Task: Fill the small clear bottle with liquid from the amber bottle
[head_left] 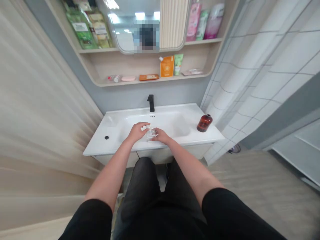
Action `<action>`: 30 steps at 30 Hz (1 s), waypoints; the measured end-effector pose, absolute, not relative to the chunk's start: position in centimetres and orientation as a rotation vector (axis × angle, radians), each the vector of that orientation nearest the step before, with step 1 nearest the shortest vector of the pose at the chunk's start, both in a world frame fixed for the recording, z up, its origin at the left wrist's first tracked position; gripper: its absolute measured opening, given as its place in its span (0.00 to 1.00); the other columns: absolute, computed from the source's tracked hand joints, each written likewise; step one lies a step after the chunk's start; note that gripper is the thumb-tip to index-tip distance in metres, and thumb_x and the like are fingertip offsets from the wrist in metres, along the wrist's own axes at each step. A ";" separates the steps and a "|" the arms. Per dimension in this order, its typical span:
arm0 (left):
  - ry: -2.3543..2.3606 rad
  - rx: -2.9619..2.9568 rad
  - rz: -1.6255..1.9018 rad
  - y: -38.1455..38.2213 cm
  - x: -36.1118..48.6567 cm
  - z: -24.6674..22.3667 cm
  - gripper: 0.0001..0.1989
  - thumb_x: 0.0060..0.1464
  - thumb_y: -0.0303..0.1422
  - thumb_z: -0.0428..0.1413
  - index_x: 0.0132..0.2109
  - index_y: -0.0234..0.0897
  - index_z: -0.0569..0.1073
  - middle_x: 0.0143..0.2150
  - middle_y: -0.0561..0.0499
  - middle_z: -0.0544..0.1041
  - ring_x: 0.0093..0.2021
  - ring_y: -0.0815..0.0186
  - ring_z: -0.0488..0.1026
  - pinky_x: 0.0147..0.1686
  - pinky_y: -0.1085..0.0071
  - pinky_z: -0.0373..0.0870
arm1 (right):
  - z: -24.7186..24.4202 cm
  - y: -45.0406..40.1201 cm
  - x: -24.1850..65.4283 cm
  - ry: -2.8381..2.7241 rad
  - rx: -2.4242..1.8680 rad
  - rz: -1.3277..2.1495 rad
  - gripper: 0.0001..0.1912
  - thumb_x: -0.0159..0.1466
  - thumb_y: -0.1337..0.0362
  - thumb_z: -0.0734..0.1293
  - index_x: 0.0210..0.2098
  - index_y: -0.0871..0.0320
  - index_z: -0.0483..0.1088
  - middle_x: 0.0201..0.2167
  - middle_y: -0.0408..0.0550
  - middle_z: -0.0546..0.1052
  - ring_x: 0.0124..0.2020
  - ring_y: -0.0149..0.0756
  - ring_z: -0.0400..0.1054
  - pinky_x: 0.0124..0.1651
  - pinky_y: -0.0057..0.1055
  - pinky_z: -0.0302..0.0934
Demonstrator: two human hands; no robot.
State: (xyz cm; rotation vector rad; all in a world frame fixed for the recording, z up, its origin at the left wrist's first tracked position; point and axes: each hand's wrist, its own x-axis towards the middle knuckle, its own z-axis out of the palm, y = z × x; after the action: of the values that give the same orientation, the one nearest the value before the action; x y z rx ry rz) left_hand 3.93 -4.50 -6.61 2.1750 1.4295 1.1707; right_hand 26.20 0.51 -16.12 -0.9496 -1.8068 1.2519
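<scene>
Above the front part of the white sink (180,124), both my hands meet at a small clear container (150,133). My right hand (161,135) is closed around its right side. From the left, the fingers of my left hand (138,131) pinch at its pale upper part, which looks like a cap or top. The container is see-through and small, so its exact kind is hard to make out. Behind it stands the black faucet (151,103).
An amber bottle (204,123) stands on the counter's right end. A black round hole cover (106,137) lies at left. Above, a shelf (120,82) carries an orange pouch (167,66), a green tube (178,64) and a pink bar (128,78). A curtain (42,110) hangs at left.
</scene>
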 end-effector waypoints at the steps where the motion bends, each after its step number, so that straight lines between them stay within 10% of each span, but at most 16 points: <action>1: 1.434 2.191 1.156 -4.5 3.7 -6.1 0.16 0.63 0.35 0.65 0.56 0.42 0.87 0.54 0.45 0.89 0.50 0.56 0.85 0.56 0.58 0.82 | -16.0 0.5 26.2 -1.806 -0.944 1.255 0.34 0.42 0.55 0.86 0.45 0.53 0.75 0.39 0.40 0.78 0.41 0.40 0.72 0.50 0.37 0.67; 30: 1.589 2.023 1.226 -5.7 2.8 -4.7 0.17 0.62 0.36 0.66 0.56 0.40 0.87 0.46 0.46 0.90 0.43 0.56 0.87 0.54 0.57 0.85 | -14.9 -0.1 26.2 -1.771 -0.924 1.348 0.31 0.42 0.57 0.86 0.43 0.53 0.76 0.39 0.41 0.80 0.41 0.41 0.74 0.50 0.38 0.68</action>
State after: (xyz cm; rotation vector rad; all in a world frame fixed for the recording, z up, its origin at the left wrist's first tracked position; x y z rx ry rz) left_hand 2.83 -5.69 -4.70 2.0230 1.5891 1.2264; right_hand 26.24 -0.08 -14.88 -0.9245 -1.7705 1.3476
